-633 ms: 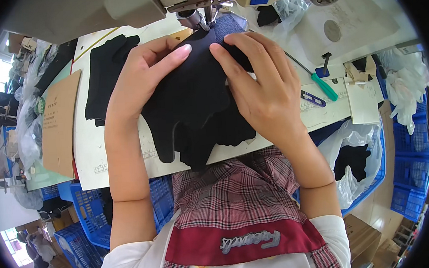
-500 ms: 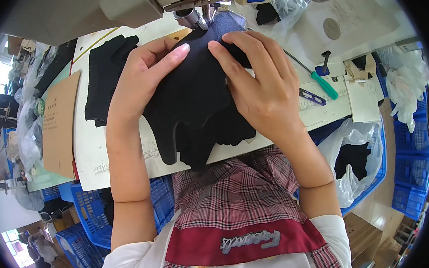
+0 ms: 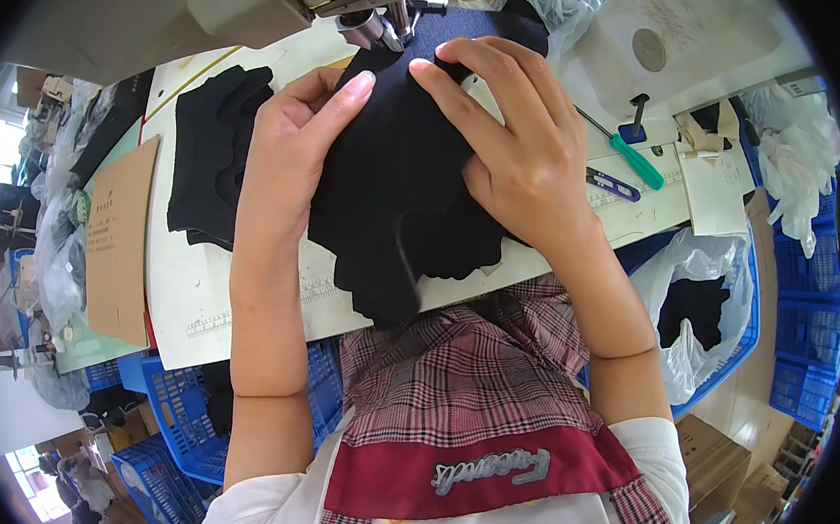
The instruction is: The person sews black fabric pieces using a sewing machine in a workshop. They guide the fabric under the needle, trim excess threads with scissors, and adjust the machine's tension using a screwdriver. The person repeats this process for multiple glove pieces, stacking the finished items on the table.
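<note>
A piece of black fabric (image 3: pixel 385 177) lies under the sewing machine's presser foot (image 3: pixel 402 37) and drapes over the table's near edge. My left hand (image 3: pixel 299 129) holds the fabric's left side, its thumb on top and its other fingers curled by the edge. On the right, my right hand (image 3: pixel 518 129) rests on the cloth, fingers stretched and apart, two fingertips pressing close in front of the foot. Further fabric, dark blue-black, spreads behind the foot. A stack of black fabric pieces (image 3: pixel 212 145) lies left of my left hand.
A green-handled screwdriver (image 3: pixel 637 161) and a purple cutter (image 3: pixel 612 185) lie at the right. Cardboard (image 3: pixel 122 244) stands at the left. A blue basket (image 3: pixel 678 405) with a plastic bag holds black pieces at lower right. The machine head (image 3: pixel 160 22) overhangs the far side.
The fabric has moved away from me under the foot, and more now lies behind it. My right hand has slid slightly forward; my left forearm has shifted right.
</note>
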Tool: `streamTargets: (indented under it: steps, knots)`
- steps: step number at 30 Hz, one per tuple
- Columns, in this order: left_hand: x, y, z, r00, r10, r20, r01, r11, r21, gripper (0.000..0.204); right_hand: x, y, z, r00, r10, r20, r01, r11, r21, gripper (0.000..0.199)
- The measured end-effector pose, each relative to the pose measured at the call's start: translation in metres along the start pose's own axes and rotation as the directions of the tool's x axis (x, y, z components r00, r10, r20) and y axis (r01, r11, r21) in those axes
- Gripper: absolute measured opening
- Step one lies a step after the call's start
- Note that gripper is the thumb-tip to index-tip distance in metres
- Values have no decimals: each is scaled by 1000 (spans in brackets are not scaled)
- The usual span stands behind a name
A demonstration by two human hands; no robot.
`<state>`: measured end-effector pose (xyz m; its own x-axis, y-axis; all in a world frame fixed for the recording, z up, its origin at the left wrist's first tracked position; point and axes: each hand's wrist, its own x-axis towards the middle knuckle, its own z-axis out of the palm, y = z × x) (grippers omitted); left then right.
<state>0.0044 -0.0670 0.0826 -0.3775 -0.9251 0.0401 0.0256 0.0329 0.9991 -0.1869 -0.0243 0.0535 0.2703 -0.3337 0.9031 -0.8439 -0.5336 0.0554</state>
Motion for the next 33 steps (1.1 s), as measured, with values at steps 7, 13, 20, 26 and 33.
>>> streamTargets:
  steps: [7, 13, 20, 26, 33]
  knots:
    - [-2, -6, 7, 999, 27, -25, -29, 996, -84, 27, -3, -8, -7, 999, 25, 30, -26, 1000, 18, 57]
    - [-2, -12, 10, 996, 72, -44, -76, 993, -94, 26, -5, -5, -6, 999, -51, -4, 51, 999, 0, 41]
    - [-16, -22, 17, 865, 429, -260, -351, 888, 297, 22, -3, 11, -1, 992, -110, -53, 112, 993, 27, 36]
    - [-30, -36, 7, 515, 809, 282, -648, 152, 746, 44, 0, 20, 2, 991, -114, -73, 119, 990, 69, 39]
    - [-23, -39, 12, 492, 831, 261, -669, 169, 723, 47, -3, 18, -26, 998, -25, 56, 11, 969, 249, 48]
